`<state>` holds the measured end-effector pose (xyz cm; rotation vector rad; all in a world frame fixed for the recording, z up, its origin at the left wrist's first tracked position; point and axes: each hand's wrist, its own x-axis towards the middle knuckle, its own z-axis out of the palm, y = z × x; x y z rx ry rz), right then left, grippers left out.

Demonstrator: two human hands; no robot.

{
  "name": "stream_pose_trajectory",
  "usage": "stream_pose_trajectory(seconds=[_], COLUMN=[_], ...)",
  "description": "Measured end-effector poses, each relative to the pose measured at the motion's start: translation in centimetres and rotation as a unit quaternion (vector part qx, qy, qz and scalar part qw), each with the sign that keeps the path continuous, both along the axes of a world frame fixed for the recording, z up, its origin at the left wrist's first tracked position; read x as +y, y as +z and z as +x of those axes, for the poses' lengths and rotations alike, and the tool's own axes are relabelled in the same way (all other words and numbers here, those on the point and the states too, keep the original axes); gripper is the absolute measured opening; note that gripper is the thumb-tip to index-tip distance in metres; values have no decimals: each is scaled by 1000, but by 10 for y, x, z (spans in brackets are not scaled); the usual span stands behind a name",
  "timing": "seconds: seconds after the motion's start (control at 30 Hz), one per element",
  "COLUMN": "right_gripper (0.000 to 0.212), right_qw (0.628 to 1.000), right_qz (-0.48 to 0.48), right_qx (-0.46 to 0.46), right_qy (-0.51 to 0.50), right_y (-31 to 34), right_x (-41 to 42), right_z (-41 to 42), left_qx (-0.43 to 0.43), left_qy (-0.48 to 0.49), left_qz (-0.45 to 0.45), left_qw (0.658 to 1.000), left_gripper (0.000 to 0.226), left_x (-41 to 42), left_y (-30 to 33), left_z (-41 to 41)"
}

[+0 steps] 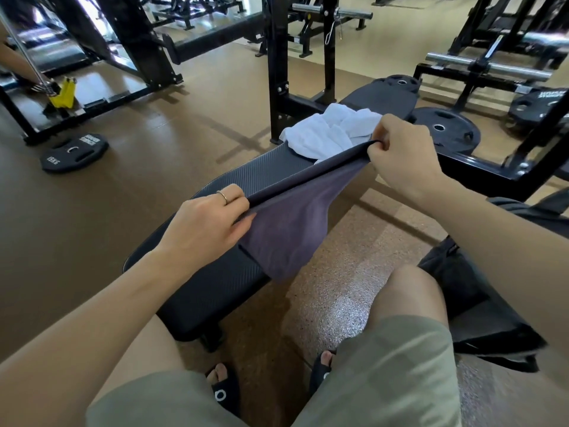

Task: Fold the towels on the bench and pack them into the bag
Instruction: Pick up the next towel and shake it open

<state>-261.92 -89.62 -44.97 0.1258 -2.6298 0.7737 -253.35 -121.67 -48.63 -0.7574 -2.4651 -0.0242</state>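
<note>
Left hand: the left hand [212,218] is pinching the near corner of the grey towel [286,223] between thumb and curled fingers, just above the bench [221,272].
Right hand: the right hand [400,152] is gripping the far corner of the same edge, fingers closed round the cloth.
Grey towel: it is being held taut between the two hands by its upper edge; the rest is hanging down over the right side of the bench toward the floor. It appears doubled along the held edge, though the number of layers cannot be told.
White towel: the white towel [329,132] is lying crumpled on the far part of the bench, touching the bench surface and just beyond the right hand; nothing is holding it.
Bag: a dark bag [480,306] is lying on the floor to the right of the person's knee, well apart from both towels; its opening is not showing, and no towel is visible in it.
Stage: judged as early, with the first towel being folded.
Remaining: finishing the grey fold, folding the white towel, packing both into the bag.
</note>
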Motion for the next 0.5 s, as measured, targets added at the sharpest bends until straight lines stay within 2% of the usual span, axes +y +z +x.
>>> stream_pose_trajectory(seconds=[0.13,0.4,0.5], right_gripper=[11,13,11], right_qw=[997,995,992], right_qz=[-79,-98,-119], right_qx=[-5,-22,-28], right_qy=[-25,-24,-28], right_y=[-4,-1,-3], right_x=[-1,-8,-10], right_z=[0,-4,-4], left_qx=[2,-43,-67], left_qy=[-13,-44,-31], left_qz=[-29,-85,-59], left_qw=[999,994,996], left_gripper=[31,34,35], left_x=[-3,-11,-9], left_y=[9,12,14], left_z=[-4,-6,-4])
